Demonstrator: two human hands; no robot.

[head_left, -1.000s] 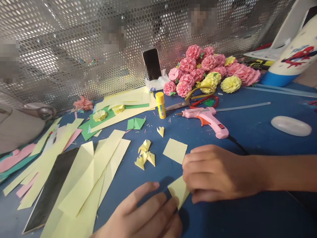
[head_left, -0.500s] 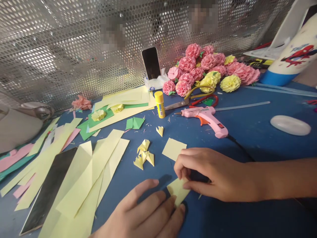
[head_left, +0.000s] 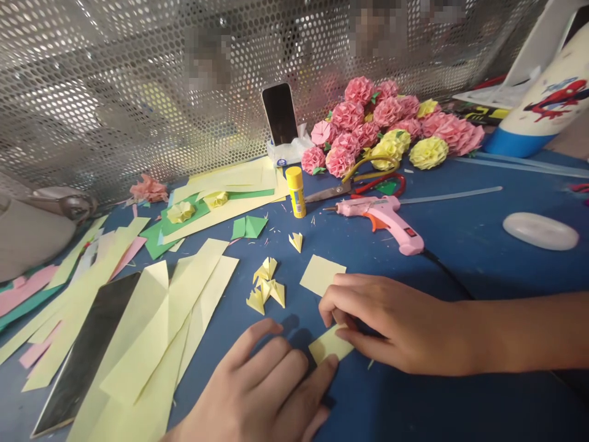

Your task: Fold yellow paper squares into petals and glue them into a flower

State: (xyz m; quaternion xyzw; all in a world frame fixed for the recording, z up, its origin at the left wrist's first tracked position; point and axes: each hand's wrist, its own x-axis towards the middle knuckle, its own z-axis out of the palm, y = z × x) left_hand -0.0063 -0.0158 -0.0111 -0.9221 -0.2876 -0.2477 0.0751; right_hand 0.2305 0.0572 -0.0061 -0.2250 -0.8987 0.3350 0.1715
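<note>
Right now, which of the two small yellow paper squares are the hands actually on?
The nearer yellow square, pinned between left hand and right hand. The other square lies flat behind the right hand's fingers, unheld.

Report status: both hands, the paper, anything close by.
Left hand flat, fingertips on small yellow paper piece. Right hand pinching its far edge against blue table. Loose yellow square beside right fingers; folded yellow bits just left.

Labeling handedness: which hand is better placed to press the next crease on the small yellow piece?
Right hand, probably: its fingers pinch the yellow piece, while the left hand only pins the corner.
</note>
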